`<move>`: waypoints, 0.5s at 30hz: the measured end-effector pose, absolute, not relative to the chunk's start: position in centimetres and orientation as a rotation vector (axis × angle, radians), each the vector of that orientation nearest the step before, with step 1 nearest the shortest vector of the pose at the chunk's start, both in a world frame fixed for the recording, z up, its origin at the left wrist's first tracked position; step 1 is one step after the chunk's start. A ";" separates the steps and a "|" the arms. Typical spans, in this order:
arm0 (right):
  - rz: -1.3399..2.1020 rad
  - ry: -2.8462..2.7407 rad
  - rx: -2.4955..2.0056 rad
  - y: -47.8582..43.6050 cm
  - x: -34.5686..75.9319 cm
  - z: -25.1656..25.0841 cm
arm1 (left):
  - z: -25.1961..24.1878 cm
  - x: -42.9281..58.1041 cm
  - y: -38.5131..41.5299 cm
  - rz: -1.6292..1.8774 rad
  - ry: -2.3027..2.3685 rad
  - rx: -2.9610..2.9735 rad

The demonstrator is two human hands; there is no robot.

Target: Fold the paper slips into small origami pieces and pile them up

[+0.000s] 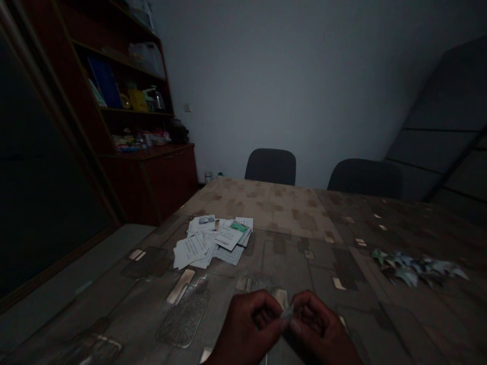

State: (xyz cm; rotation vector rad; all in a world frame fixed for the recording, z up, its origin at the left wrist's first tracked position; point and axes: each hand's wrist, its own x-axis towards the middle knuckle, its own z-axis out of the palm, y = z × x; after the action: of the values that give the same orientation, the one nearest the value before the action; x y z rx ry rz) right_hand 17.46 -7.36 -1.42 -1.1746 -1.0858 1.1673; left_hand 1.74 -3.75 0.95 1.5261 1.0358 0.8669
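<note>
Near the front edge of the view, my left hand and my right hand meet fingertip to fingertip. Both pinch a small, pale, folded piece of paper between thumbs and index fingers, just above the patterned tablecloth. The fingers hide most of it. A loose pile of printed white cards, one with a green picture, lies beyond my left hand. Off to the right, a heap of crumpled or folded paper pieces rests on the table.
The table has a brown patterned cover. Two dark chairs stand at its far side, against a pale wall. A red-brown cabinet with filled shelves is at the left. Large dark panels lean at the right.
</note>
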 end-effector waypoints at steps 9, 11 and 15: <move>1.019 -1.370 -1.288 -7.9 18.1 -0.9 | 1.2 1.1 -3.7 0.865 0.976 1.692; 1.049 -1.376 -1.270 -7.8 18.2 -0.8 | 1.2 1.3 -3.7 0.844 0.918 1.616; 1.132 -1.282 -1.245 -7.4 18.5 -1.0 | 1.7 1.5 -3.8 0.836 0.930 1.490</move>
State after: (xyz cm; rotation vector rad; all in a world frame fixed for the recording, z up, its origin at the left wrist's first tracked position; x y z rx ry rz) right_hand 18.45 -7.39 -1.01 -1.2451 -1.2824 1.1321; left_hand 1.50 -3.82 1.69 1.4896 0.9297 0.8360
